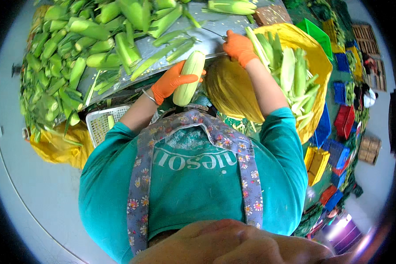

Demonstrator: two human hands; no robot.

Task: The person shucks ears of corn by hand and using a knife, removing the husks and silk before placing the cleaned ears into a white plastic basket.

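My left hand (170, 83), in an orange glove, is wrapped round an ear of corn (189, 79) in pale green husk. The ear is held upright, tilted slightly, in front of the metal table's near edge. My right hand (238, 46), also gloved in orange, is closed at the table edge, next to the yellow sack. A thin dark knife-like tool (213, 32) sticks out from it to the left over the tabletop; its handle is hidden in the fist. Loose green husk leaves (176, 44) lie on the table (156, 52) just beyond my left hand.
A large heap of unhusked corn (57, 57) covers the table's left side. On the right, an open yellow sack (319, 90) holds stripped husks (290, 70). A white basket (102, 125) sits below the table at left. Coloured crates (317, 165) line the floor at right.
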